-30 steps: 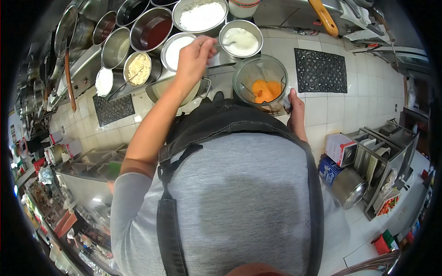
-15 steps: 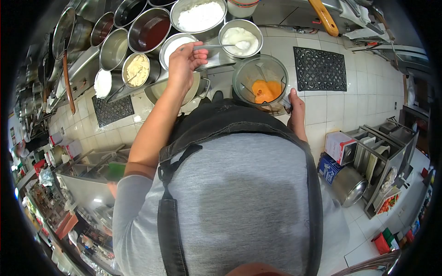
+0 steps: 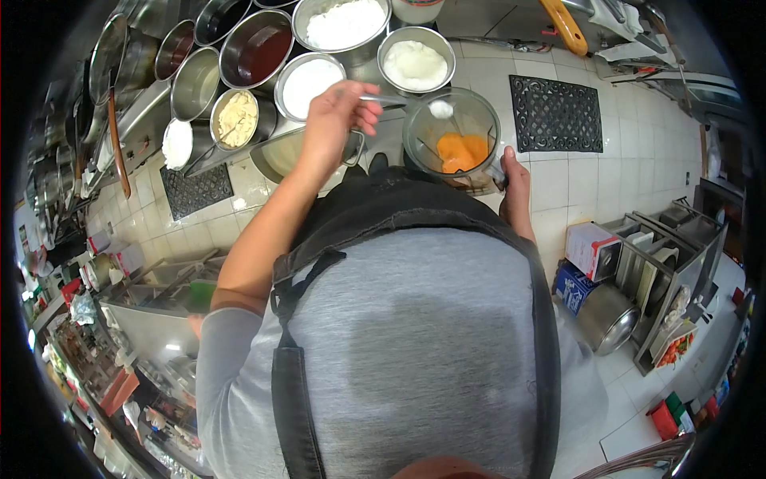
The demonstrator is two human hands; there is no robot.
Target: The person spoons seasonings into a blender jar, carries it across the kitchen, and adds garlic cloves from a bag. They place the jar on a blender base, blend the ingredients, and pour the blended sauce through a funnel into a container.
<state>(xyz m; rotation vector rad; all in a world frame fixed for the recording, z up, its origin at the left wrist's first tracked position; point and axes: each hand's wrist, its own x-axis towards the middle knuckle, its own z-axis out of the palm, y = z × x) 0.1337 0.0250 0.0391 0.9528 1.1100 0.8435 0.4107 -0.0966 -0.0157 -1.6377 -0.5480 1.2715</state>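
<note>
A metal spoon [image 3: 386,99] is gripped by its handle in my left hand [image 3: 345,110]. White stuff [image 3: 440,109] on its bowl shows over the far side of a clear blender jar [image 3: 409,128]. Inside the jar lies an orange mass [image 3: 463,152]. My right hand [image 3: 515,184] is closed on the jar's dark handle at the right, thumb on top. Just beyond the jar stands a metal container of white, creamy stuff [image 3: 415,65]. Close to my left hand is a metal container with a smooth white filling [image 3: 311,86].
Several metal pots stand at the upper left, one with dark red liquid [image 3: 259,56], one with pale yellow paste [image 3: 238,120]. A larger bowl of white powder [image 3: 345,24] is behind. A black mat [image 3: 556,114] lies on the tiled floor; a metal rack [image 3: 662,279] stands right.
My left hand has moved right and slightly toward me, carrying the loaded spoon from above the creamy white container to the blender jar. My right hand stays on the jar's handle.
</note>
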